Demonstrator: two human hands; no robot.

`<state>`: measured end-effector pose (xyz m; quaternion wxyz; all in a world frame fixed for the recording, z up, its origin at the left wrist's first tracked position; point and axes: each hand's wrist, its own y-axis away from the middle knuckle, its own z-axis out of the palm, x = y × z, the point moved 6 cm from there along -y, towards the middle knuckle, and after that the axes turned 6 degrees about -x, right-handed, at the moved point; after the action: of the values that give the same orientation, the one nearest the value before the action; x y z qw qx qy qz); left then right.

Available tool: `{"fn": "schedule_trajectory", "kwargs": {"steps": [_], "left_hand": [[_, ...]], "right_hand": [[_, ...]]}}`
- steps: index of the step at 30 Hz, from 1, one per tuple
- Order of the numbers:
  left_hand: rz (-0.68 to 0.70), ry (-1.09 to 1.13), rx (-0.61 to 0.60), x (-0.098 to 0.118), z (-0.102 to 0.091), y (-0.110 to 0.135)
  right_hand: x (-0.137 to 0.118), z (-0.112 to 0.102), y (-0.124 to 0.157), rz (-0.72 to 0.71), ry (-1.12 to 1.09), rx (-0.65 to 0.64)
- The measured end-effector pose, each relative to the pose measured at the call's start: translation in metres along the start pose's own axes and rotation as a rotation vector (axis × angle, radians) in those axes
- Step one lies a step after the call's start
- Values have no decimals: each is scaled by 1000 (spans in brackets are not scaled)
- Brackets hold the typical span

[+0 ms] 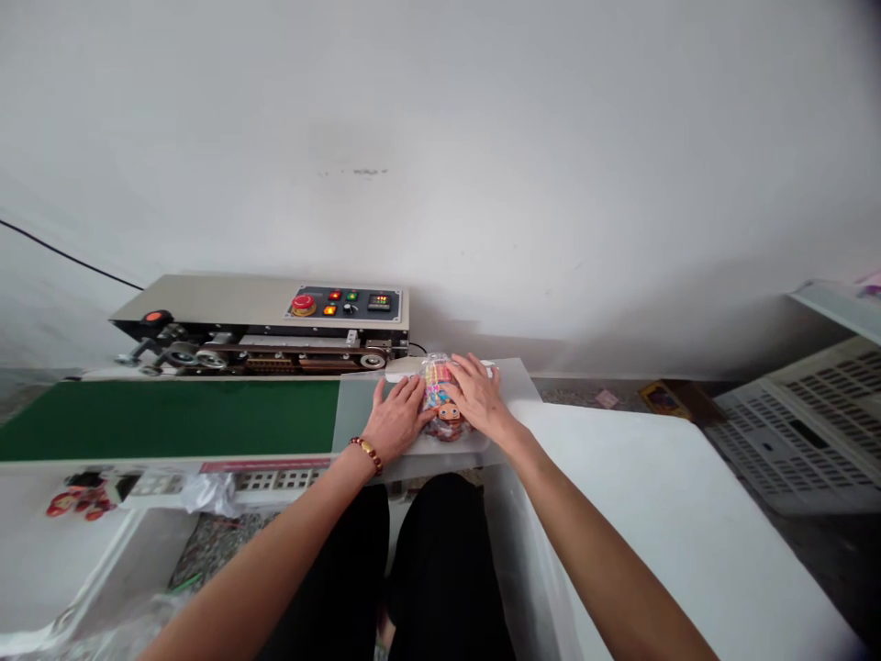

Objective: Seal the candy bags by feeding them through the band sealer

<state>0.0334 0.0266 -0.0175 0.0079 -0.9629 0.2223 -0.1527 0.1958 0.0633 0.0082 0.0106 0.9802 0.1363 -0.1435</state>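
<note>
A clear plastic bag with a doll-like toy in it lies on the translucent sheet at the right end of the conveyor. My left hand is at the bag's left side, its thumb over the edge and its fingers pointing forward. From the right, my right hand lies over the bag's side, fingers stretched forward and thumb across the top. Between them the two hands hold the bag flat. What lies under the palms is hidden.
A sealing machine with lit buttons and a red stop knob stands against the wall, behind the green belt. To the right are a white table and a slotted plastic crate. Crumpled plastic hangs below the belt.
</note>
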Motion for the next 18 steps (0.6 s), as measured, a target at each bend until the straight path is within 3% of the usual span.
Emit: {"fn": "schedule_trajectory", "kwargs": {"steps": [3,6,10,14,18], "left_hand": [[-19,71,58,-8,-4,0],[73,107,135,-5,-11,1],[107,79,85,1,-7,2],[53,31,60,-12,-4,7],[33,35,51,-29,-3,16]], "right_hand": [[-9,-4,0,-34,88,-6],[-20,-6,-4,-100,119,-37],[-34,-7,-6,-156,104,-31],[-44,-4,2,-233,158,55],[-46,7,10,-266,184,-3]]}}
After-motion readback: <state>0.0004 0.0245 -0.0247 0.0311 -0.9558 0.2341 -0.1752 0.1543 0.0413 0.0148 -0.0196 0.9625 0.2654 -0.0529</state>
